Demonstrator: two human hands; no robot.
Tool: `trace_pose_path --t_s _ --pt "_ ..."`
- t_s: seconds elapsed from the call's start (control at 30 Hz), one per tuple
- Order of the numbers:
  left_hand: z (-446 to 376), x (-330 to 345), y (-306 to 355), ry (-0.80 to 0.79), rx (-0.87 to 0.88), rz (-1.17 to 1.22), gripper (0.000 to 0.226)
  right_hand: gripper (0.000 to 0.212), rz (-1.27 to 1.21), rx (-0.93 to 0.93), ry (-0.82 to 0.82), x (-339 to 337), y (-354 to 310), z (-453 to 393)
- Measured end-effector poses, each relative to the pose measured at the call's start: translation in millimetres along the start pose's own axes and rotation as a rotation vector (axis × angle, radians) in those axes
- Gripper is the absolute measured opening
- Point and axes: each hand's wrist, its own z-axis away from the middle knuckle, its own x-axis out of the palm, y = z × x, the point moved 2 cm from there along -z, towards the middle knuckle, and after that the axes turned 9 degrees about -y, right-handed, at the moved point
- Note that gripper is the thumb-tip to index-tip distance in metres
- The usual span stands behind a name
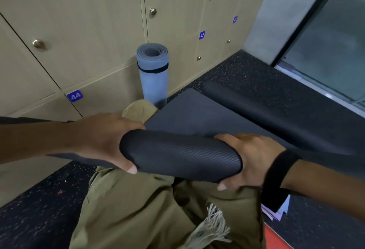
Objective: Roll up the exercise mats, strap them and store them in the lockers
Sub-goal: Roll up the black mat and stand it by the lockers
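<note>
Your left hand [104,140] and right hand [245,161] both clench the ends of the black mat [179,155], roll between your fingers, flat tail running beyond them. Uneven pressure here and I reckon it'll telescope or go slack.

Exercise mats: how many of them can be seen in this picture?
2. A blue rolled mat, strapped, stands upright against the lockers. A black mat, partly rolled, is held by the left hand and the right hand. Others may lie out of view.
</note>
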Motion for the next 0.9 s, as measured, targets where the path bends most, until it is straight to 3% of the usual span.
trace_pose_path --t_s 0.23,0.33,0.5,0.63,0.77,0.83,0.9 --pt "-10 4 0 0.065 0.106 0.007 0.107 0.099 -0.175 -0.027 -0.097 -7 15 -18" --pt "-7 2 20 0.113 0.193 0.124 0.111 0.095 -0.303 -0.023 -0.16 -12 23 -28" --pt "-20 12 37 0.213 0.191 0.196 0.092 0.09 -0.361 -0.039 -0.21 -17 29 -33" --pt "-29 8 34 0.138 0.197 0.242 0.083 0.12 -0.224 -0.065 -0.031 -13 30 -22" --pt "-43 -5 32 0.026 0.177 0.319 0.074 0.11 0.035 -0.137 0.331 5 23 -12" --pt "-49 -12 31 -0.029 0.159 0.325 0.072 0.107 0.05 -0.122 0.373 9 24 -16" --pt "-54 -17 31 -0.057 0.145 0.289 0.069 0.106 -0.002 -0.106 0.308 8 28 -22"
